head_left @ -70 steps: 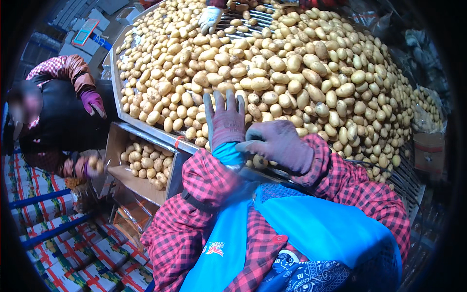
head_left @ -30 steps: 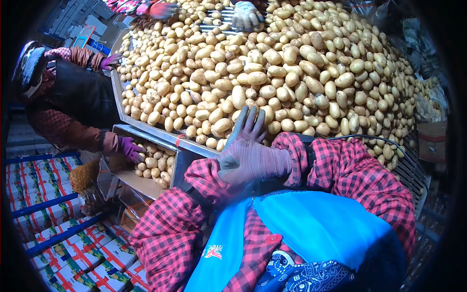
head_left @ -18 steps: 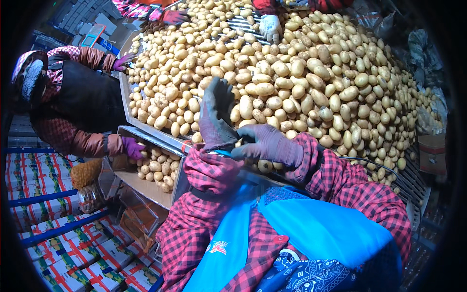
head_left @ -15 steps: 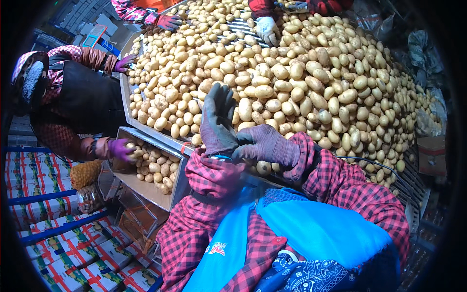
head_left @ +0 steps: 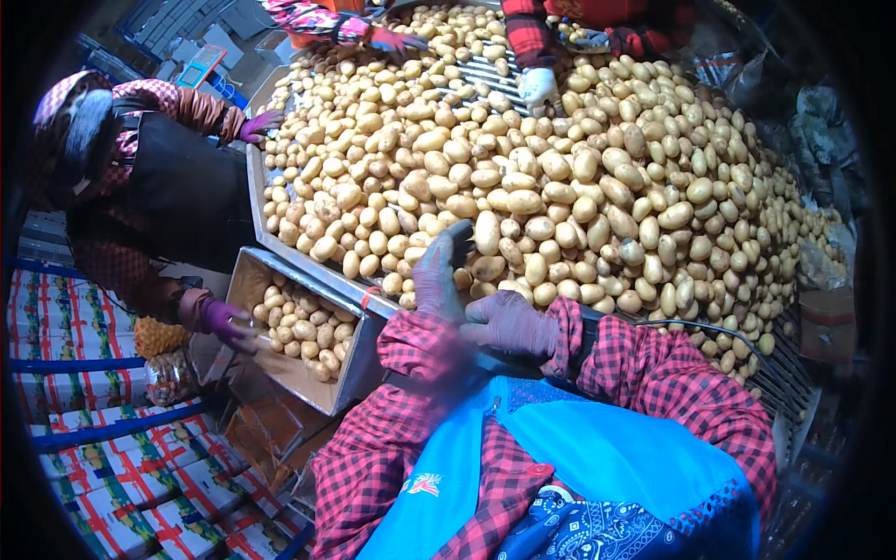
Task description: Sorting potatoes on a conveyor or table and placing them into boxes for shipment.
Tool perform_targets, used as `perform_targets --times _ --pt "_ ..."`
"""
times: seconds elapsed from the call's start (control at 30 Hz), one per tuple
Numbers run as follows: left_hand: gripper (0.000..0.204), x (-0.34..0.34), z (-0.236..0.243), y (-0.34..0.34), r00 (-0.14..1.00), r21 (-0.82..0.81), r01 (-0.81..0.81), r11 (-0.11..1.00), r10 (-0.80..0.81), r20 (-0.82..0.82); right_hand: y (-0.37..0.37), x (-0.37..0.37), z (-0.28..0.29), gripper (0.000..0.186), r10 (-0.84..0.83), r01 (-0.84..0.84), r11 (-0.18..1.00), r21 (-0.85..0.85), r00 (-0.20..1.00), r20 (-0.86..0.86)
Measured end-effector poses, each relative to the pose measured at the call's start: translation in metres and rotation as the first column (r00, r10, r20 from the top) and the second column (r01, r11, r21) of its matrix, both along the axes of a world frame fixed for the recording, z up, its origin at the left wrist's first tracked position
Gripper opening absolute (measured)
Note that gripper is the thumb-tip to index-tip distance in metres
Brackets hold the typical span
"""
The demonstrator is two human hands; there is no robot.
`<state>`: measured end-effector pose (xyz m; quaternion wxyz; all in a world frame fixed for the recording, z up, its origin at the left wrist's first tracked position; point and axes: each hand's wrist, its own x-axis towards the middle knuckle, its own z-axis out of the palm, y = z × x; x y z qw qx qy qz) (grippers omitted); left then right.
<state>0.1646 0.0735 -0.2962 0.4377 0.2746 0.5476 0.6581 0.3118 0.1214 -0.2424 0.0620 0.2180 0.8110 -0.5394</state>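
Note:
My left hand (head_left: pixel 435 280), in a purple-grey knit glove with a dark coated palm, is held up at the near edge of the potato heap. Its fingers stretch upward, seen partly edge-on, and it holds nothing. My right hand (head_left: pixel 513 323), gloved alike, comes from the right with its fingers bent against the wrist end of the left glove, gripping it there. Its fingertips are partly hidden. Just beyond both hands lie loose potatoes (head_left: pixel 560 196) on a large metal-edged sorting table (head_left: pixel 313 269).
A co-worker (head_left: pixel 177 177) at the left has one purple-gloved hand by an open box of potatoes (head_left: pixel 299 327). Other workers' gloved hands (head_left: pixel 538 88) reach in at the far side. Stacked printed cartons (head_left: pixel 121 476) fill the lower left. A black cable (head_left: pixel 709 327) crosses the heap at right.
My left hand has turned edge-on and come lower, with my right hand still at its wrist. The co-worker's purple glove has moved off the potatoes to the box's edge.

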Motion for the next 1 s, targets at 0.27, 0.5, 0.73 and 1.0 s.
perform_targets --times 0.27,0.5,0.73,1.0 --pt "0.055 -0.054 -0.006 -0.036 0.953 -0.114 -0.119 0.986 0.146 0.266 0.141 -0.136 -0.016 0.027 -0.11 0.247 0.685 0.685 0.965 -0.238" --pt "0.065 -0.078 0.007 -0.066 0.865 -0.165 0.014 0.986 0.071 0.497 0.233 -0.251 -0.072 0.062 -0.108 -0.174 0.713 0.68 0.93 0.352" --pt "0.067 -0.113 -0.011 -0.062 0.721 0.052 -0.005 0.999 -0.033 0.692 0.188 -0.219 -0.055 0.047 -0.174 0.201 0.938 0.284 0.978 -0.118" --pt "0.047 -0.117 -0.023 -0.049 0.409 0.111 0.02 0.994 -0.11 0.906 0.085 -0.189 -0.046 0.057 0.284 -0.088 0.779 0.621 0.932 -0.224"
